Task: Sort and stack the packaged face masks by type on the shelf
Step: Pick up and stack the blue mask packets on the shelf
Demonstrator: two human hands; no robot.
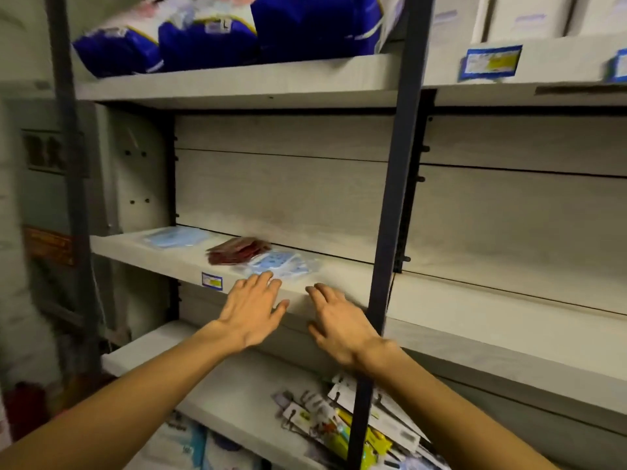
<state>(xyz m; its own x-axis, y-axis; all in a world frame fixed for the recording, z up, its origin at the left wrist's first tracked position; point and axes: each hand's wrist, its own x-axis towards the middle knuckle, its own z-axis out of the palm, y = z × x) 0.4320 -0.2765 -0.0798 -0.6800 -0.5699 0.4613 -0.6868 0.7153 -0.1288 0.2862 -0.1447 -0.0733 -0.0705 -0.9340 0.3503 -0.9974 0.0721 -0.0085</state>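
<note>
Pale wood-grain middle shelf holds three mask packs: a plain light-blue pack at centre left, a dark red pack just right of it, and a blue patterned pack overlapping the red one's lower right corner. Left hand is flat with fingers spread, fingertips touching the patterned pack's front edge. Right hand hovers beside it, fingers loose, holding nothing. Bulky blue bags fill the upper shelf.
</note>
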